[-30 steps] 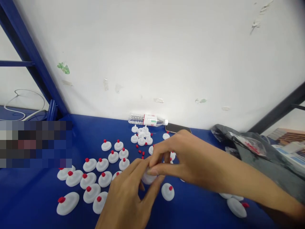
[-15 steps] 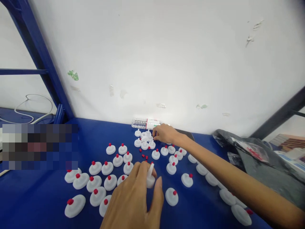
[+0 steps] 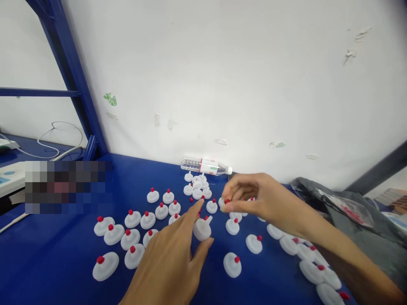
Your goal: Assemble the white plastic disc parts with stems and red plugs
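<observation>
My left hand (image 3: 171, 250) is curled around a white spouted lid (image 3: 202, 229), thumb below it and forefinger stretched above. Its bare spout tilts up to the right. To the right, my right hand (image 3: 248, 197) is bent in a pinch; a small red cap (image 3: 227, 202) shows between thumb and forefinger. Behind the fingers, a white lid on the table is partly hidden. Beyond the left fingertips lies a cluster of white lids (image 3: 197, 193) with bare spouts, a loose red cap (image 3: 191, 200) close by.
Several red-capped lids (image 3: 130, 239) stand on the blue table (image 3: 57, 258) at left, and more (image 3: 313, 271) line the right edge. A clear bottle (image 3: 211, 166) lies along the wall. Dark plastic bags (image 3: 337, 216) are at right, a white cable (image 3: 68, 146) at left.
My right hand has drawn back from the lid cluster, right and toward me, uncovering the bottle's neck. My left forefinger has straightened, and the lid's spout now leans further right. The view has shifted left.
</observation>
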Action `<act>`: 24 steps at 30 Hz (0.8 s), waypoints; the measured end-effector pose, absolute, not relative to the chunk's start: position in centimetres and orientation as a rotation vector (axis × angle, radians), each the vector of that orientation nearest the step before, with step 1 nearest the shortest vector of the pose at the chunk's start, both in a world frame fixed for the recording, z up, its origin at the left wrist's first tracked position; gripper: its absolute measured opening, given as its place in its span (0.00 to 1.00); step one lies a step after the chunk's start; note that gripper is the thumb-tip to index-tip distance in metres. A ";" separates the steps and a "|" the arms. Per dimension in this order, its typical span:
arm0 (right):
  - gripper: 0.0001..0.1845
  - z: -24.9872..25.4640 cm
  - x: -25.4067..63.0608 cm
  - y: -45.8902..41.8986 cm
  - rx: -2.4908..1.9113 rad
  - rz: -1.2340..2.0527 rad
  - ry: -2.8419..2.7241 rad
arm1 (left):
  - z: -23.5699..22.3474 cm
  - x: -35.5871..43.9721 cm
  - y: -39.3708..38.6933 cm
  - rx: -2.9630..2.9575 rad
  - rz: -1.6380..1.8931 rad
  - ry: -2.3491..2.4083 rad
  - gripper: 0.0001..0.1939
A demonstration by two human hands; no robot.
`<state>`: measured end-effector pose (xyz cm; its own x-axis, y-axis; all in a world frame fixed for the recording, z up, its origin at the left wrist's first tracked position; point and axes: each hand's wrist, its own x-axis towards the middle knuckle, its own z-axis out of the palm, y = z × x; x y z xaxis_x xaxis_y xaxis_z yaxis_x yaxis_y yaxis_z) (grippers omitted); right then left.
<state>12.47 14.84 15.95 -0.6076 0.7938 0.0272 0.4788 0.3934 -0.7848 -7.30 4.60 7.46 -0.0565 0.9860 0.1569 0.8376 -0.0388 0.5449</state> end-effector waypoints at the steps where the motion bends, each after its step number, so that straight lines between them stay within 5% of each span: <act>1: 0.08 15.9 12.4 14.1 -1.098 1.091 -2.251 | 7.5 -7.2 4.7 1.946 0.747 1.958 0.31; 24: 0.02 14.3 11.0 12.7 -1.033 0.942 -2.374 | 7.3 -6.1 4.2 2.034 0.711 1.941 0.35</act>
<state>10.98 12.65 14.25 -0.6554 0.7512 0.0782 0.4933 0.5042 -0.7088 -6.12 4.24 7.31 -0.0015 0.9838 0.1791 0.8668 -0.0881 0.4908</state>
